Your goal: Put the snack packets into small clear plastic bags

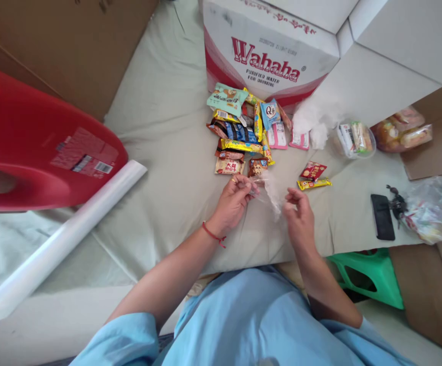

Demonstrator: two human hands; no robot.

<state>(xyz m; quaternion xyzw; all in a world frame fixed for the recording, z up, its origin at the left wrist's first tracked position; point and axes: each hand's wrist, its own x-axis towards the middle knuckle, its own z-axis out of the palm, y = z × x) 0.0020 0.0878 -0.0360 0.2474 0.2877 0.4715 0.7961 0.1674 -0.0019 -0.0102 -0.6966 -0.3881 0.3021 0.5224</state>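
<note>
My left hand (pixel 233 202), with a red cord on the wrist, pinches a thin clear plastic bag (pixel 271 195) between thumb and fingers. The bag looks crumpled and extends rightward from the fingertips. Just right of its loose edge is my right hand (pixel 299 213), with loosely curled fingers that are slightly apart. No object shows in that hand. Beyond my left hand lies a pile of wrapped snacks (pixel 240 133), including a cream packet (pixel 229 166) near the fingers. Past my right hand are a red packet (pixel 313 171) and a yellow snack stick (pixel 314 184).
A Wahaha water carton (pixel 266 56) stands behind the snacks. White plastic bags (pixel 318 122), a round tub (pixel 355 140) and packaged bread (pixel 404 129) lie right. Nearer are a phone (pixel 382 217) and keys (pixel 398 203). A red jug (pixel 49 147) and film roll (pixel 63 239) occupy the left.
</note>
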